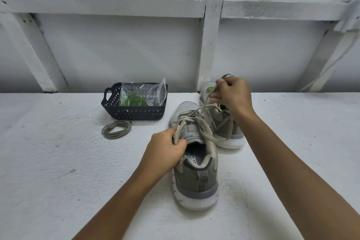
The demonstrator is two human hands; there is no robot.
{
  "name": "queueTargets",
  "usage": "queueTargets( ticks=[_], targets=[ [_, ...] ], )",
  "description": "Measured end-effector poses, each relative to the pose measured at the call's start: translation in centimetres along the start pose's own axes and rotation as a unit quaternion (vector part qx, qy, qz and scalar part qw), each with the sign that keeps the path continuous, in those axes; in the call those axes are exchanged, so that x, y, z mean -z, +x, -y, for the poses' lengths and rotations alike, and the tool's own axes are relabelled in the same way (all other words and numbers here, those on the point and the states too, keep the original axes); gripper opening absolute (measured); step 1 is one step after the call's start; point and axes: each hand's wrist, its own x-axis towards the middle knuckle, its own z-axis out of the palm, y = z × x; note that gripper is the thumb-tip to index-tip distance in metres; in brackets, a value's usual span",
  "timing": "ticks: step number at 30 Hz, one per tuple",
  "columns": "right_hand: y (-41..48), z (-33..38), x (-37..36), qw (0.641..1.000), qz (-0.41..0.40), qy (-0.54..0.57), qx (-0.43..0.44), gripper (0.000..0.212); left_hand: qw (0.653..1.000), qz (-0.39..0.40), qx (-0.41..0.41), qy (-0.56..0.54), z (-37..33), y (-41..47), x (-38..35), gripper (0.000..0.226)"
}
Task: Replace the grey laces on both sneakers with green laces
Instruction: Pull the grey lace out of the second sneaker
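A grey sneaker (196, 171) stands in the middle with its heel toward me, still threaded with a grey lace (204, 134). My left hand (165, 152) grips its tongue and collar at the left side. My right hand (231, 95) is raised above and pinches a strand of that grey lace, pulled taut upward. A second sneaker (224, 122) stands behind it, partly hidden by my right hand, with a bit of green showing near its toe. A coiled grey lace (116, 128) lies loose on the surface to the left.
A dark plastic basket (134, 113) stands at the back left and holds a clear bag with green laces (134, 100). The work surface (58, 161) is white and rough. White wooden beams and a wall rise behind it.
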Motion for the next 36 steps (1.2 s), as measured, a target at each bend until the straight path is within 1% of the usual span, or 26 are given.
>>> queueTargets(
  ticks=[1,2,3,5,6,7,8,10,12,13,15,16,18,19,21,24,26,29,31,32,34,36],
  targets=[
    [-0.3,-0.3,-0.2,0.999,0.023,-0.015,-0.023,0.028,1.0,0.002,0.002,-0.003,0.0,0.0,0.0,0.011],
    [-0.6,-0.6,-0.4,0.996,0.059,-0.06,-0.043,0.03,1.0,0.003,0.005,-0.005,0.0,0.0,0.0,0.012],
    [-1.0,-1.0,-0.5,0.983,0.104,-0.14,-0.05,0.033,1.0,0.005,0.009,-0.007,-0.1,0.0,0.0,0.014],
    [-2.0,-1.4,-0.9,0.933,0.175,-0.315,-0.011,0.033,1.0,0.01,0.013,-0.014,-0.2,-0.1,0.0,0.023],
    [-2.4,-1.5,-1.1,0.907,0.187,-0.376,0.018,0.033,1.0,0.014,0.013,-0.017,-0.2,-0.1,0.1,0.025],
    [-2.7,-1.4,-1.3,0.892,0.191,-0.408,0.04,0.032,1.0,0.017,0.012,-0.02,-0.1,-0.1,0.0,0.022],
    [-2.9,-1.3,-1.4,0.887,0.192,-0.417,0.05,0.029,1.0,0.019,0.012,-0.022,-0.1,-0.1,0.1,0.017],
    [-3.0,-1.2,-1.6,0.89,0.18,-0.413,0.069,0.021,1.0,0.019,0.008,-0.022,0.0,0.0,0.1,0.013],
    [-2.8,-1.1,-1.5,0.906,0.15,-0.386,0.083,0.018,1.0,0.02,0.007,-0.02,0.1,0.0,0.1,0.013],
    [-2.6,-1.0,-1.3,0.923,0.129,-0.353,0.079,0.02,1.0,0.022,0.008,-0.021,0.1,0.0,0.1,0.013],
    [-1.8,-0.6,-0.6,0.964,0.079,-0.249,0.055,0.026,0.999,0.026,0.007,-0.028,0.0,-0.1,0.2,0.014],
    [-1.2,-0.2,-0.1,0.977,0.047,-0.201,0.047,0.029,0.999,0.027,0.007,-0.031,-0.1,-0.1,0.2,0.015],
    [-0.4,0.4,0.7,0.989,0.006,-0.141,0.039,0.031,0.999,0.026,0.01,-0.025,0.0,-0.1,0.1,0.015],
    [-0.3,0.5,1.0,0.99,0.005,-0.138,0.038,0.031,0.999,0.029,0.01,-0.017,-0.1,0.0,0.0,0.016],
    [-0.6,0.4,1.0,0.985,0.042,-0.165,0.024,0.032,0.999,0.041,0.016,-0.008,-0.2,0.2,-0.2,0.017],
    [-1.8,-0.5,0.8,0.967,0.104,-0.233,-0.001,0.032,0.998,0.057,0.02,-0.007,-0.5,0.4,-0.2,0.018],
    [-2.4,-0.6,0.8,0.955,0.113,-0.273,0.027,0.034,0.998,0.065,0.015,-0.011,-0.4,0.4,-0.1,0.018],
    [-3.9,-0.3,0.9,0.938,0.12,-0.317,0.076,0.034,0.997,0.062,0.016,-0.048,-0.3,0.8,0.3,0.021],
    [-5.2,-0.4,0.9,0.921,0.137,-0.351,0.097,0.033,0.996,0.052,0.028,-0.073,-0.4,1.5,0.5,0.04],
    [-5.9,-0.5,0.9,0.914,0.145,-0.364,0.106,0.035,0.995,0.046,0.035,-0.078,-0.4,2.1,0.7,0.044],
    [-7.1,-0.9,1.1,0.906,0.15,-0.38,0.112,0.038,0.996,0.04,0.047,-0.063,-0.4,3.4,0.9,0.037],
    [-7.9,-1.3,1.4,0.906,0.144,-0.387,0.094,0.037,0.998,0.052,0.041,-0.02,-0.2,4.8,1.0,0.03]
  ],
)
